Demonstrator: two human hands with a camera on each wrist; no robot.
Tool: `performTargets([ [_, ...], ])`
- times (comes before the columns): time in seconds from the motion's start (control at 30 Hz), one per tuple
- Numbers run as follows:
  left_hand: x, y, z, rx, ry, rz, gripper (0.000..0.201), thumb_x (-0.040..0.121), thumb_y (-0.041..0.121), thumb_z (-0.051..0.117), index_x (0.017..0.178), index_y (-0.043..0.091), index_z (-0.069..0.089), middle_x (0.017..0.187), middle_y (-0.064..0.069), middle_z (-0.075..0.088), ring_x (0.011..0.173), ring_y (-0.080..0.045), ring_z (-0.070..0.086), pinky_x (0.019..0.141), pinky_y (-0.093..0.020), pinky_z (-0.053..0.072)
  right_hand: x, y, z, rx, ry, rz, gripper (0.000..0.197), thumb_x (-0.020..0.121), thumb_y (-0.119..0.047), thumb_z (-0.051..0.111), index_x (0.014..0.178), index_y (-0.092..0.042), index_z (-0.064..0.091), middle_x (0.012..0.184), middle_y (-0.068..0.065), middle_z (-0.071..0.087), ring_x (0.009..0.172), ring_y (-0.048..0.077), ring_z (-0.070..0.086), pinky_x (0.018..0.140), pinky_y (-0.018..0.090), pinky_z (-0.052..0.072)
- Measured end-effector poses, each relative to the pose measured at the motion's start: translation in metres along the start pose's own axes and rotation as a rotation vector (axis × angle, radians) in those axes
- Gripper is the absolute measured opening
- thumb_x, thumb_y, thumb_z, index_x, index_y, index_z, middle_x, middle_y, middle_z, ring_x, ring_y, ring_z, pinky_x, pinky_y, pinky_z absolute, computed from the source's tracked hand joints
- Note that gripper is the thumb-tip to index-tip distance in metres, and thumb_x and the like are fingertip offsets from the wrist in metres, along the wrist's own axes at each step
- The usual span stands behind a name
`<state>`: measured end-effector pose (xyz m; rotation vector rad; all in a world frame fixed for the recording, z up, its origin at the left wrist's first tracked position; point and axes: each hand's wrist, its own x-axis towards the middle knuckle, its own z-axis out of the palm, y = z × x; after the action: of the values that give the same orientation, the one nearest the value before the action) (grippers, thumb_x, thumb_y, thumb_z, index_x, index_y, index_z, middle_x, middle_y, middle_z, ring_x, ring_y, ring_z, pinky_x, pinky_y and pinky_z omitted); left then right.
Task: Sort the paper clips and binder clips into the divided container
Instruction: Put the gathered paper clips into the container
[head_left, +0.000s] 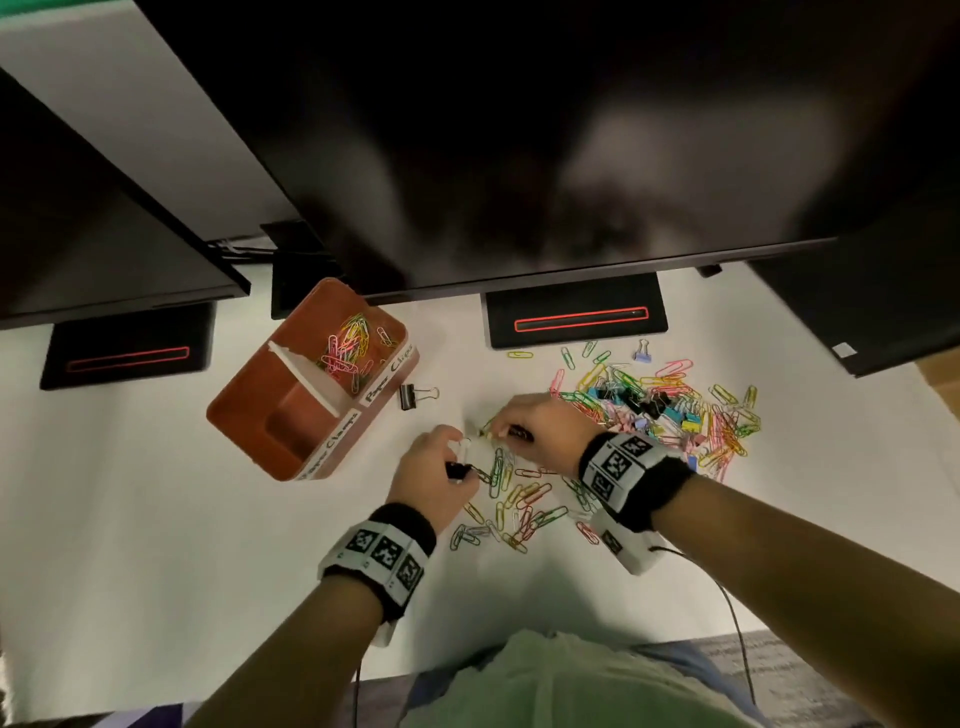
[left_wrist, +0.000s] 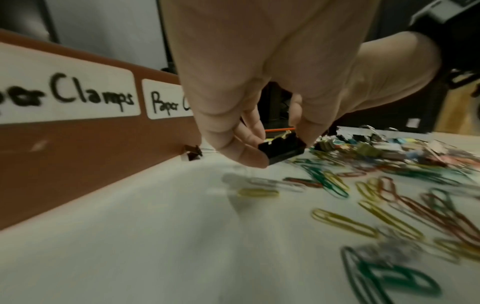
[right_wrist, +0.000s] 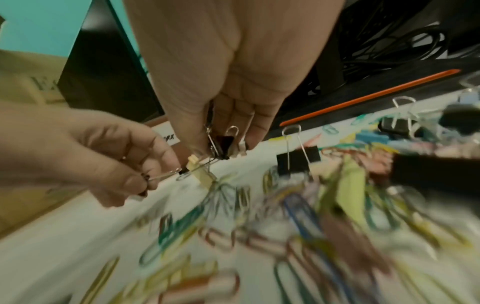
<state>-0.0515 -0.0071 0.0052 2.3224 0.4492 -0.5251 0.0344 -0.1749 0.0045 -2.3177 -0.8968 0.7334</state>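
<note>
- The left hand (left_wrist: 259, 86) has its grip clamped on a black binder clip (left_wrist: 281, 150), thumb and fingertips pinching its body just above the tabletop (head_left: 208, 545).
- The right hand (right_wrist: 233, 72) has its grip closed on another black binder clip (right_wrist: 224, 144), whose wire handles stick up between the fingers; a pale yellow clip (right_wrist: 200, 172) hangs tangled just below it, between the two hands.
- Both hands work close together, near the front wall of the divided container (head_left: 291, 410), which stands to their left.
- The container's far compartment holds coloured paper clips (head_left: 350, 345); labels on its front read "Clamps" and "Paper".
- A lone black binder clip (head_left: 410, 397) lies just beside the container's labelled wall.
- Loose paper clips (head_left: 519, 504) lie scattered under and beside the hands; a denser pile of mixed clips (head_left: 670, 410) sits behind the right wrist.
- Monitor stands (head_left: 576, 317) stand behind the pile.
</note>
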Motion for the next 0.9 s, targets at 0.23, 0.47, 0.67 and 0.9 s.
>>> performTargets([
  [0.23,0.011,-0.004,-0.027,0.017,0.203,-0.015,0.041,0.082,0.014,0.063,0.121,0.017,0.051,0.118,-0.006,0.048,0.099,-0.018,0.051,0.090,-0.023,0.039,0.038,0.004,-0.028,0.059,0.147,0.065,0.024,0.090,-0.012,0.055,0.114,-0.013,0.062,0.113,0.009,0.061,0.102,0.024,0.059,0.090,0.026,0.044],
  [0.47,-0.010,-0.016,-0.009,0.146,0.199,0.093,0.054,0.072,0.040,0.073,0.118,0.021,0.052,0.116,-0.001,0.046,0.108,-0.019,0.046,0.097,-0.031,0.040,0.016,0.010,-0.025,-0.090,0.143,-0.029,0.034,0.085,-0.026,0.064,0.118,-0.019,0.059,0.123,0.005,0.053,0.107,0.023,0.056,0.096,0.039,0.047],
  [0.67,-0.026,-0.019,0.027,0.378,-0.059,0.071,0.115,0.050,0.078,0.063,0.141,0.022,0.021,0.145,-0.003,0.025,0.130,-0.023,0.030,0.107,-0.041,0.033,-0.013,0.006,0.007,-0.265,-0.263,-0.093,0.074,0.080,-0.040,0.067,0.142,-0.023,0.031,0.150,0.006,0.027,0.135,0.024,0.032,0.113,0.040,0.031],
  [0.9,-0.016,-0.025,0.028,0.259,-0.052,0.139,0.081,0.066,0.041,0.077,0.135,0.016,0.041,0.130,-0.004,0.038,0.117,-0.020,0.038,0.102,-0.035,0.038,-0.005,0.002,0.026,-0.496,-0.348,-0.061,0.086,0.076,-0.049,0.067,0.145,-0.022,0.024,0.156,0.007,0.012,0.144,0.028,0.010,0.118,0.051,0.008],
])
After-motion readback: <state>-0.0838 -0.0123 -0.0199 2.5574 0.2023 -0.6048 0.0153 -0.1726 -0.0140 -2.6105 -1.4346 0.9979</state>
